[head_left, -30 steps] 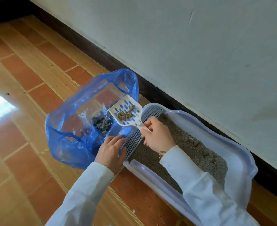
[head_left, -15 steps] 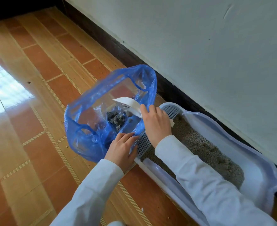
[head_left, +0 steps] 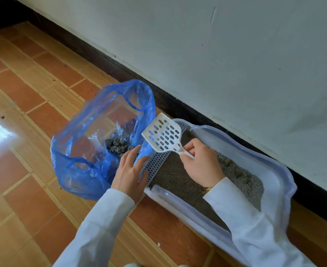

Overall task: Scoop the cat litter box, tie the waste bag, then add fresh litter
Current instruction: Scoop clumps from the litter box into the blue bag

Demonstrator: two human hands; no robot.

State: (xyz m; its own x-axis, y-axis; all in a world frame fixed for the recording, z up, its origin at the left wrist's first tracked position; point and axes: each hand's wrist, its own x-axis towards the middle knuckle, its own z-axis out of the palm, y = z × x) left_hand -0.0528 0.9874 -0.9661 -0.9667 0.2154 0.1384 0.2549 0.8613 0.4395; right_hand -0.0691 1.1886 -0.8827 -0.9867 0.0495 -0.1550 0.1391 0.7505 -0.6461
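Note:
A pale plastic litter box [head_left: 278, 170] lies along the wall, filled with grey litter [head_left: 176, 180]; a grid step [head_left: 157, 160] forms its left end. Left of it an open blue plastic bag [head_left: 78, 170] sits on the floor with dark clumps [head_left: 117, 144] at its bottom. My right hand [head_left: 201, 164] pinches the handle of a white slotted scoop [head_left: 163, 134], which is empty and held above the box's left end beside the bag. My left hand [head_left: 130, 170] rests with straight fingers on the bag's near edge, holding it against the box.
Orange and tan floor tiles [head_left: 33, 189] spread to the left and front. A dark skirting board [head_left: 101, 54] and a white wall [head_left: 236, 54] run behind the box and bag. A few litter specks [head_left: 158, 244] lie on the floor near me.
The scoop, loaded a second ago, tipped its clumps into the bag and has come back up empty over the box's left end. My left hand stayed on the bag.

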